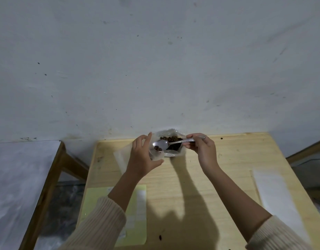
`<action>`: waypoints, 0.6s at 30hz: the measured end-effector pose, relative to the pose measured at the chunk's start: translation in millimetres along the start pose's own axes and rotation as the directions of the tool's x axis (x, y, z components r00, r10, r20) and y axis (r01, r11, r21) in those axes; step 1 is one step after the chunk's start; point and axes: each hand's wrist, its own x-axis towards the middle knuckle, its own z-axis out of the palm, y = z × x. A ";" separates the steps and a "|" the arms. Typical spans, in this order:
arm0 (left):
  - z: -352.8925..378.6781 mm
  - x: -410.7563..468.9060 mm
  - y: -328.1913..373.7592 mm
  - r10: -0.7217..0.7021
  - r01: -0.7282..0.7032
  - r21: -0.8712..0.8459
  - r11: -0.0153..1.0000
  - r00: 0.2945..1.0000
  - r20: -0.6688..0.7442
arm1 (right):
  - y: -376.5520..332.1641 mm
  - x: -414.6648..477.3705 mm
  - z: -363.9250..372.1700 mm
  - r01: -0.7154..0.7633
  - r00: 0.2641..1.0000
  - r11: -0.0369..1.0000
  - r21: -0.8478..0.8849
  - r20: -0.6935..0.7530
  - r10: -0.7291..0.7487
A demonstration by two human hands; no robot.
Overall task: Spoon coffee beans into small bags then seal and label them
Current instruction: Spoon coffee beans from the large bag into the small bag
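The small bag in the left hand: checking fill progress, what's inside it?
A few coffee beans and the spoon bowl show inside the small bag. The left hand covers its lower part.

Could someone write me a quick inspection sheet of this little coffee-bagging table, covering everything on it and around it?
Surface: pale wooden table, a few stray beans.
Job's things: large clear bag of dark coffee beans; small clear plastic bag with few beans; silver metal spoon.
Clutter: yellow-green sheet; white sheet.
Grip: left hand holds small bag; right hand holds spoon handle.
Cables: nothing seen.
Surroundings: scuffed white wall; second table at left.
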 end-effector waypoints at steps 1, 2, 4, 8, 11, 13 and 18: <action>-1.7 -1.0 -0.7 -0.006 0.006 0.009 1.000 1.000 0.000 | 0.8 1.1 -2.8 0.001 0.999 1.000 0.020 -0.041 0.000; -3.5 -2.0 -1.8 -0.009 0.009 0.026 1.000 1.000 -0.002 | 2.2 2.4 -5.6 0.006 0.997 0.999 0.036 -0.076 -0.003; -6.3 -4.1 -5.1 -0.022 0.022 0.061 0.998 1.000 -0.007 | 7.0 5.0 -10.8 0.016 0.992 0.999 0.044 -0.129 -0.010; -10.7 -10.3 -10.7 -0.080 0.079 0.081 0.994 0.997 -0.001 | 25.3 9.7 -11.7 0.027 0.983 1.000 -0.013 -0.182 -0.029; -11.8 -15.5 -16.6 -0.116 0.116 0.053 0.992 0.993 0.000 | 44.7 13.1 -8.3 0.020 0.986 0.996 -0.083 -0.164 -0.034; -12.8 -19.1 -20.0 -0.118 0.118 0.049 0.992 0.993 -0.003 | 55.9 15.5 -4.3 -0.008 0.989 0.996 -0.091 -0.148 -0.006; -15.8 -26.9 -26.2 -0.125 0.126 0.071 0.990 0.992 -0.019 | 67.2 17.9 11.6 -0.164 0.981 0.986 0.035 -0.094 0.167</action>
